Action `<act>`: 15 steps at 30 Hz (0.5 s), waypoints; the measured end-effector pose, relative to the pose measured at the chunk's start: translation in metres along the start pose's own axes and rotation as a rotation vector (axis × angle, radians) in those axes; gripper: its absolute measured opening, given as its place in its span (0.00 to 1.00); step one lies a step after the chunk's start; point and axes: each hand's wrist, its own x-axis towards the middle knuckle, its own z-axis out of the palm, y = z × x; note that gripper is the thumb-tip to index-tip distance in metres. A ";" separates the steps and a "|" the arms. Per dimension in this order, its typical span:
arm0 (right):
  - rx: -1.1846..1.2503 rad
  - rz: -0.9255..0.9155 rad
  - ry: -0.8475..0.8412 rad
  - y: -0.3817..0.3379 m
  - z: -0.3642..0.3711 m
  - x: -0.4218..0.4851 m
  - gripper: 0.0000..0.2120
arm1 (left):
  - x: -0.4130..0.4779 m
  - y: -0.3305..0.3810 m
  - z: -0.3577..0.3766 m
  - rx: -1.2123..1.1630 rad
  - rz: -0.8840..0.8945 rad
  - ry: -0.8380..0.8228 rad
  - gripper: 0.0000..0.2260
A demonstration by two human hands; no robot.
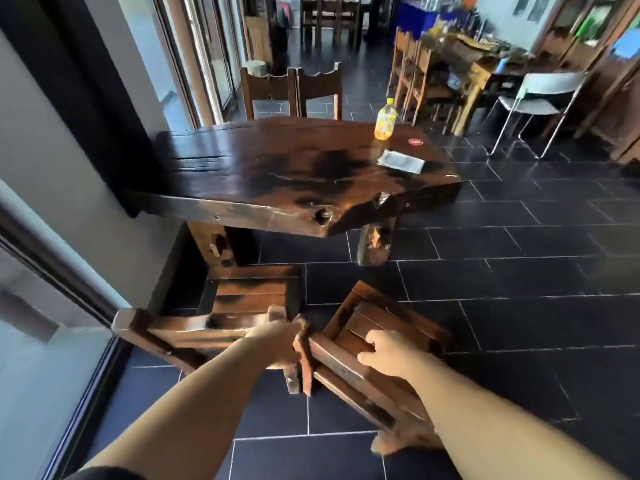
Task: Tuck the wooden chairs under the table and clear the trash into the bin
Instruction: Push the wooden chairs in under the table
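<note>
Chairs: dark stained wood with slatted seats and plain back rails, worn lighter at the edges; they match the table (pixel 277 174), a thick dark slab with a rough, knotted front edge in the middle of the frame.
Chair count: four wooden ones at this table. The near-left chair (pixel 249 299) and near-right chair (pixel 374 330) are in the lower centre; the far-left chair (pixel 268 88) and far-right chair (pixel 320 86) stand side by side behind the table, upper centre.
Chair places: the near-left one faces the table squarely, its seat front close to the table's leg. The near-right one stands askew on the dark tiles, seat pointing toward the upper left, apart from the table.
Trash count: one yellow plastic bottle (pixel 385 121), upright near the table's far right corner, and one flat grey wrapper (pixel 400 161) just in front of it.
Left hand (pixel 280 344): fingers wrapped tightly round the right end of the near-left chair's back rail, where the two backs nearly meet.
Right hand (pixel 388 351): laid over the near-right chair's top rail, fingers curled down the seat side, thumb on the near side, gripping it.
Elsewhere: one white folding chair (pixel 540 95) stands at upper right.
</note>
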 end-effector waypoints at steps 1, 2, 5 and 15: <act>0.011 0.002 0.000 0.009 0.001 0.000 0.29 | 0.005 0.007 0.000 -0.004 0.011 -0.004 0.22; 0.025 0.010 -0.004 0.016 0.001 -0.001 0.30 | 0.010 0.013 0.001 -0.003 0.026 0.001 0.21; 0.066 0.031 -0.008 0.038 0.006 0.000 0.30 | 0.027 0.031 0.005 0.025 0.074 -0.014 0.19; 0.250 0.224 0.012 0.057 0.050 -0.004 0.33 | 0.073 0.060 0.019 0.143 0.268 -0.091 0.26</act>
